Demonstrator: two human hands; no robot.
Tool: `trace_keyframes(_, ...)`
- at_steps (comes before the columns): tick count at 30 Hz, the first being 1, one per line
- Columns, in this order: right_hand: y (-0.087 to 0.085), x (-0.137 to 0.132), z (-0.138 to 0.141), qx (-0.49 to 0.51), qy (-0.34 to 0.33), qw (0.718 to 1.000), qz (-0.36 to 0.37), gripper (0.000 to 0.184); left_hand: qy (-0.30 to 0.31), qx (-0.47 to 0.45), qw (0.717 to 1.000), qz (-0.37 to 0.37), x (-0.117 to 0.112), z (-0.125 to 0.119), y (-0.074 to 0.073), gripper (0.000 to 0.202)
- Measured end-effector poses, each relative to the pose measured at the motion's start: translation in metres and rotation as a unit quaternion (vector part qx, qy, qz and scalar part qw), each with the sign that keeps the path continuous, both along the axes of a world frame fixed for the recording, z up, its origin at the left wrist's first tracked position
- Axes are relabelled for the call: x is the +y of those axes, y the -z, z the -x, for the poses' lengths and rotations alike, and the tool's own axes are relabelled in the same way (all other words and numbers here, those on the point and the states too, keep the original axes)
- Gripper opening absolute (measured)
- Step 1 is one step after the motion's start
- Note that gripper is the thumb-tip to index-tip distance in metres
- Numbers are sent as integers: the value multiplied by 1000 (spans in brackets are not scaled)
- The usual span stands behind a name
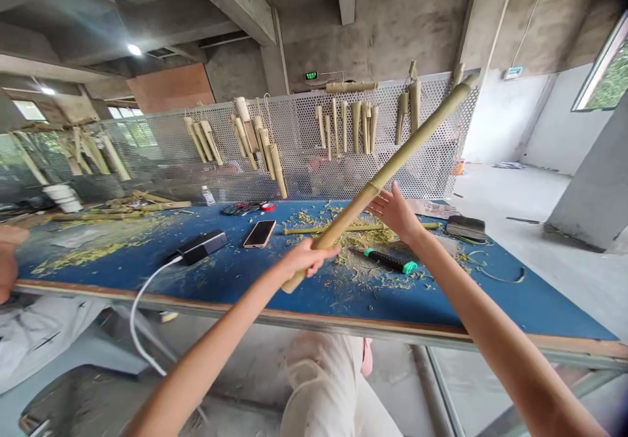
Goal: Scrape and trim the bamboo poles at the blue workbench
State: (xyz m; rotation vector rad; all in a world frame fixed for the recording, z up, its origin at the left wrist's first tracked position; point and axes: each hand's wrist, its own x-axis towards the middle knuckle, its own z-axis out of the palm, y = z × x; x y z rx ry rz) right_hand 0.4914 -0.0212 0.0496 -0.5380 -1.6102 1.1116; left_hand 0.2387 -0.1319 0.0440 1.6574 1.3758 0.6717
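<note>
Slantwise, bamboo pole [392, 170] pointing up-right, closed in left hand [307, 258], right hand [395, 214] open nearby

Bamboo pole [373, 188] over workbench [422, 309], phone [259, 233] to left

A co-worker's hand [8, 254] is cut off at the left edge.

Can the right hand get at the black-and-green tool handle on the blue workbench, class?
Probably yes: the open right hand hangs just above the black-and-green tool handle, and the bamboo pole beside the hand is not between them.
</note>
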Motion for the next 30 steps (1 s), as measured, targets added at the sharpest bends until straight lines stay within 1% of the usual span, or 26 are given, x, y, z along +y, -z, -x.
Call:
trace_keyframes(2,0,-4,-1,39,-14,999,9,72,22,-110,992,51,-21,-17,14,48)
trace_keyframes(4,5,-5,-9,39,0,999,1,66,30,-188,978,91,-41,-30,28,53)
trace_keyframes(6,11,-6,-19,18,17,1000,-13,62,18,-224,968,107,-56,-39,41,57)
trace_keyframes(8,15,-7,-25,7,15,1000,-21,58,14,-233,966,111,-65,-44,53,58)
trace_keyframes(11,18,-11,-26,22,-17,1000,-15,57,19,-249,963,99,-74,-49,68,54)
trace_keyframes(13,18,-12,-24,39,-40,998,-1,61,25,-276,956,97,-80,-53,74,49)
trace_keyframes(17,21,-9,-19,69,-79,993,44,67,47,-347,931,104,-97,-62,77,43)
trace_keyframes(20,25,-4,-19,104,-130,984,65,60,46,-386,916,102,-105,-67,77,41)
trace_keyframes(22,28,-2,-20,114,-153,979,68,55,38,-388,915,107,-106,-68,76,39)
trace_keyframes(24,29,-1,-20,111,-151,980,66,54,44,-366,922,114,-101,-70,72,39)
trace_keyframes(26,29,-3,-18,106,-134,983,67,56,63,-347,929,110,-90,-74,65,41)
trace_keyframes(28,28,-6,-15,99,-116,986,70,58,79,-361,925,91,-74,-83,56,45)
trace_keyframes(30,27,-8,-13,86,-105,988,70,61,75,-365,925,73,-56,-94,47,45)
